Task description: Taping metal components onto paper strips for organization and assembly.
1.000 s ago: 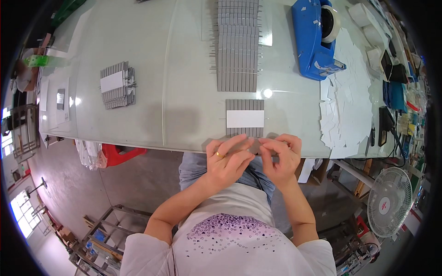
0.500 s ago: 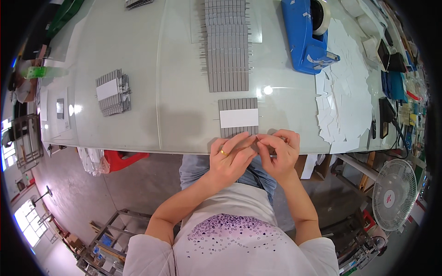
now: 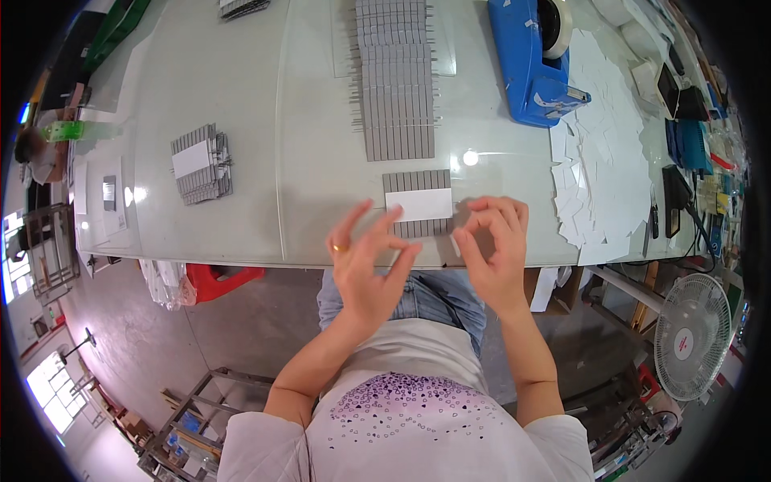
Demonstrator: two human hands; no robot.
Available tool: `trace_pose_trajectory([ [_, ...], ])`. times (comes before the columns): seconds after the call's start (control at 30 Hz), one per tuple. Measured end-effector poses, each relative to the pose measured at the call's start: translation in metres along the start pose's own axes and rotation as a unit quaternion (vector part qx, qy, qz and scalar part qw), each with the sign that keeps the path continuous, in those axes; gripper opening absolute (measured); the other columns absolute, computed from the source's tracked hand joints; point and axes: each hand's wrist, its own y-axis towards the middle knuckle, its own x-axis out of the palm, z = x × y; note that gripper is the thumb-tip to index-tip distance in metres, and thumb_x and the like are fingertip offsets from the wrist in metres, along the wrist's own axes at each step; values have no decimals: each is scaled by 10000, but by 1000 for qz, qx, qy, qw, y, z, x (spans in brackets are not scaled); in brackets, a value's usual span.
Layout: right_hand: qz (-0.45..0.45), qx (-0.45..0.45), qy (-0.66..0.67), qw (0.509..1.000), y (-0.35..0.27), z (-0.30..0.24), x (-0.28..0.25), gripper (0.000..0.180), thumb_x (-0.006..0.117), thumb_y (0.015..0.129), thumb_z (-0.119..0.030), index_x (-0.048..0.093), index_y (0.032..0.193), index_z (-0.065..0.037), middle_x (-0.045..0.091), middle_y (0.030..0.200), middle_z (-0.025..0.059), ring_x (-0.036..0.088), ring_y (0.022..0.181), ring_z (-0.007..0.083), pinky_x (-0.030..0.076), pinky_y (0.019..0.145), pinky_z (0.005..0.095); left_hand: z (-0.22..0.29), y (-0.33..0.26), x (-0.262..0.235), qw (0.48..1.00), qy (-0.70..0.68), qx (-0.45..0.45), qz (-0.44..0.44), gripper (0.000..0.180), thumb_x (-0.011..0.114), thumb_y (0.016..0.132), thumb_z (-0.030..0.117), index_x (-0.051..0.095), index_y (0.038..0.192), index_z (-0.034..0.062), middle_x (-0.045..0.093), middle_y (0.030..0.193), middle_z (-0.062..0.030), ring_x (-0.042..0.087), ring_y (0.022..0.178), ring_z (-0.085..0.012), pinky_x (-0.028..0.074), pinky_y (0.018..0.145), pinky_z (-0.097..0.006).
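Observation:
A flat row of grey strips (image 3: pixel 418 229) lies near the table's front edge, a white paper band (image 3: pixel 422 204) across its middle. Thin wire-like ends stick out at its sides. My left hand (image 3: pixel 365 261) hovers at the row's left front corner, its fingers spread and nothing visible in them. On the other side, my right hand (image 3: pixel 498 249) is beside the right edge, fingers curved and parted, with no held thing showing. Just beyond lies a long overlapping stack of similar grey strips (image 3: pixel 397 104).
A blue tape dispenser (image 3: pixel 526 72) stands at the far right, beside a spread of white paper slips (image 3: pixel 598 177). On the left sits a pile of banded grey strips (image 3: pixel 201 165). A fan (image 3: pixel 692 337) and a red stool (image 3: pixel 221 281) are below table level.
My hands have parted from where they met at the row's front edge. The left moved left, its fingers spreading; the right stayed near the right side and its fingers loosened.

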Motion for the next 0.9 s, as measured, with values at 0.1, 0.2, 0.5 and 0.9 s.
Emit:
trace_pose_trajectory([
  [0.1,-7,43,-30,999,7,-3,12,137,748,755,-54,619,801,-64,611,1065,67,456,1037,296,390,893,404,-1,14,0,997,57,-39,33,146,763,762,74,622,780,106,634,1209,-90,439,1272,-347,316,1016,-431],
  [0.2,17,45,-60,997,8,-3,18,135,768,741,-67,636,769,-66,588,1074,62,436,1069,291,392,881,395,-2,17,1,993,102,-51,24,152,769,750,81,621,772,102,539,1254,-117,366,1291,-369,289,1031,-470],
  [0.5,49,13,-92,995,4,0,25,148,792,695,-101,650,738,-95,600,1041,49,458,1023,319,391,855,411,-5,15,3,989,141,-51,0,148,751,769,96,607,792,119,481,1276,-119,333,1294,-381,247,1044,-502],
  [0.9,34,42,-97,994,7,-3,21,226,806,705,-81,634,851,-93,577,1101,80,444,1080,308,406,884,396,-5,17,-2,984,157,-78,-5,290,781,742,120,546,910,100,447,1267,-115,338,1269,-365,264,1031,-501],
])
